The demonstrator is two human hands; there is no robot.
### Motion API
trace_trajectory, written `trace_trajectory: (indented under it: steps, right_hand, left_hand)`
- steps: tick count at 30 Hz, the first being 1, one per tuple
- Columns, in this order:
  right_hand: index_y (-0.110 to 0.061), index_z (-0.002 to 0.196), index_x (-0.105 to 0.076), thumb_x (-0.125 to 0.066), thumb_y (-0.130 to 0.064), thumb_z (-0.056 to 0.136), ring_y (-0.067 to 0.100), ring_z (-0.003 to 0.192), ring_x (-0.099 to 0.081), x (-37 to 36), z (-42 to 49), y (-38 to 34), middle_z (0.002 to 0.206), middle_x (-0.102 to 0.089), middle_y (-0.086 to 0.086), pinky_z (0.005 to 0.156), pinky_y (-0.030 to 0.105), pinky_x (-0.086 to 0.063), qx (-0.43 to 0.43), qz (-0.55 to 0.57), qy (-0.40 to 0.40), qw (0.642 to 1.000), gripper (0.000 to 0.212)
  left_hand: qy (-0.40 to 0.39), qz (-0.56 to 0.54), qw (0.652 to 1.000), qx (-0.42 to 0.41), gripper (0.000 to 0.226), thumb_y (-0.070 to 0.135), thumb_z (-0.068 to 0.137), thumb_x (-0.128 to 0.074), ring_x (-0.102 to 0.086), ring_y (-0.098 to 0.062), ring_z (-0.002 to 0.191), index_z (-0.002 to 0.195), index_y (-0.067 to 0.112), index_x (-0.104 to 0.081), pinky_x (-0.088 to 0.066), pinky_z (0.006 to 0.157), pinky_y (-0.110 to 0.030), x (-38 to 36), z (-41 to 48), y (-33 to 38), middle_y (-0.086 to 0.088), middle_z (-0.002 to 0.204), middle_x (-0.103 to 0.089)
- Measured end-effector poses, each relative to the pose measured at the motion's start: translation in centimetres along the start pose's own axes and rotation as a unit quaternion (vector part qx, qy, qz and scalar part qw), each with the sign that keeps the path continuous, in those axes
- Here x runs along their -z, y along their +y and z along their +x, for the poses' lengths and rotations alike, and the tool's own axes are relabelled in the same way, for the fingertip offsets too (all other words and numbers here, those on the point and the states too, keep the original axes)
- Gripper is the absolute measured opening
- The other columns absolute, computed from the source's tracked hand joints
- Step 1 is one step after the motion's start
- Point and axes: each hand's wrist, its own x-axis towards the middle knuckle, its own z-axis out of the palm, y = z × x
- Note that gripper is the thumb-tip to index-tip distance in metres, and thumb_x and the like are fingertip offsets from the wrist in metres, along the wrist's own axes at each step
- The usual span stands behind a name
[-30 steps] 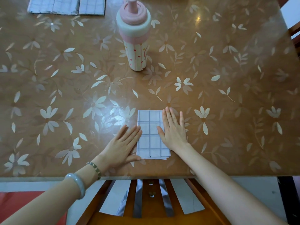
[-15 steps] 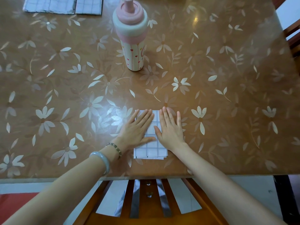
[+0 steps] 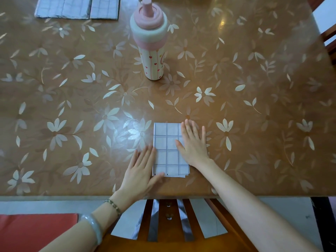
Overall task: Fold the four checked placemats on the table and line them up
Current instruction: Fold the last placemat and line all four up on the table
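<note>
Left hand (image 3: 141,170) back beside folded placemat (image 3: 167,148); pink bottle (image 3: 151,51) beyond.

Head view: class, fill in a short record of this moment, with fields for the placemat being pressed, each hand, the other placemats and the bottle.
near placemat: folded into a small rectangle, flat on the table near its front edge
left hand: flat, fingers straight, at its left edge, thumb on the near corner
right hand: flat on its right side
far placemats: folded, side by side at the far left edge
bottle: upright, pink cap, beyond the near placemat
</note>
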Motion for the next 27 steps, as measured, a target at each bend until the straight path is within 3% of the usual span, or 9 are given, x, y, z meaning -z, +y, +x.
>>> trace_trajectory:
  steps: [2,5,6,9,11,14,20,22,27]
  right_hand:
    - [-0.017,0.152,0.000,-0.030,-0.041,0.100,0.016,0.145,0.015,0.9,-0.6,-0.2,0.158,0.010,-0.001,0.116,0.040,0.011,-0.029,0.144,0.036,0.988,0.065]
    - [-0.014,0.145,-0.033,-0.049,-0.020,0.095,0.020,0.143,-0.020,2.1,-2.6,-0.7,0.153,-0.024,0.003,0.117,0.037,-0.019,-0.139,0.378,0.127,0.907,0.053]
    - [-0.013,0.139,-0.043,-0.052,-0.015,0.092,0.021,0.135,-0.034,2.3,-3.3,-0.8,0.144,-0.036,0.004,0.113,0.037,-0.030,-0.173,0.410,0.126,0.887,0.048]
    - [-0.010,0.125,-0.058,-0.059,-0.015,0.088,0.018,0.108,-0.052,2.1,-4.4,-1.0,0.117,-0.050,0.003,0.096,0.031,-0.044,-0.207,0.395,0.073,0.892,0.038]
    - [-0.011,0.118,-0.062,-0.064,-0.016,0.085,0.016,0.092,-0.052,1.9,-4.5,-1.2,0.101,-0.052,0.000,0.083,0.024,-0.043,-0.212,0.396,0.052,0.892,0.034]
    - [-0.011,0.111,-0.064,-0.065,-0.008,0.081,0.015,0.083,-0.050,1.5,-4.4,-1.3,0.090,-0.051,0.000,0.075,0.022,-0.040,-0.208,0.384,0.065,0.897,0.031]
    - [-0.011,0.113,-0.064,-0.063,-0.005,0.080,0.016,0.084,-0.051,1.5,-4.3,-1.0,0.091,-0.052,0.001,0.078,0.023,-0.044,-0.200,0.368,0.057,0.906,0.033]
    - [-0.015,0.116,-0.061,-0.068,-0.013,0.078,0.017,0.090,-0.054,1.9,-4.2,-0.7,0.098,-0.054,-0.001,0.086,0.032,-0.048,-0.217,0.411,0.032,0.885,0.039]
    - [-0.020,0.137,-0.044,-0.076,-0.029,0.078,0.011,0.122,-0.044,5.9,-3.2,0.4,0.129,-0.045,-0.003,0.100,0.028,-0.036,-0.210,0.612,-0.037,0.762,0.068]
  left_hand:
    - [0.054,-0.130,0.987,0.077,0.079,0.062,0.096,-0.018,0.004,-0.017,0.148,0.153,0.010,-0.006,0.004,0.120,-0.035,1.2,1.0,0.7,-0.003,0.158,0.001]
    - [0.098,-0.334,0.919,0.184,0.069,0.045,0.098,-0.039,-0.012,-0.018,0.147,0.152,0.011,-0.013,-0.015,0.120,-0.037,2.8,3.2,1.6,0.000,0.159,-0.015]
    - [0.107,-0.383,0.892,0.216,0.065,0.038,0.098,-0.045,-0.022,-0.019,0.144,0.151,0.011,-0.017,-0.023,0.116,-0.036,3.1,3.9,1.8,-0.002,0.154,-0.027]
    - [0.108,-0.469,0.831,0.279,0.064,0.022,0.092,-0.056,-0.043,-0.020,0.128,0.147,0.010,-0.026,-0.037,0.105,-0.033,3.4,5.4,2.4,-0.004,0.135,-0.046]
    - [0.110,-0.494,0.810,0.295,0.060,0.014,0.088,-0.060,-0.050,-0.012,0.116,0.142,0.008,-0.033,-0.041,0.097,-0.027,3.6,6.0,3.0,0.001,0.127,-0.051]
    - [0.124,-0.496,0.801,0.312,0.047,0.008,0.083,-0.065,-0.053,0.002,0.086,0.126,0.011,-0.044,-0.039,0.069,-0.011,3.9,6.6,3.7,0.012,0.099,-0.054]
    - [0.078,-0.534,0.775,0.329,0.024,0.010,0.081,-0.069,-0.058,-0.002,0.075,0.102,0.015,-0.059,-0.042,0.058,-0.017,4.4,7.5,4.0,0.009,0.086,-0.062]
    - [0.058,-0.555,0.766,0.318,0.014,0.007,0.083,-0.065,-0.061,-0.009,0.073,0.096,0.012,-0.063,-0.045,0.060,-0.021,4.8,7.2,4.0,0.002,0.086,-0.065]
    - [-0.035,-0.638,0.724,0.262,0.019,0.008,0.075,-0.070,-0.070,-0.026,0.080,0.094,0.012,-0.066,-0.058,0.074,-0.040,7.1,4.7,1.9,-0.010,0.092,-0.072]
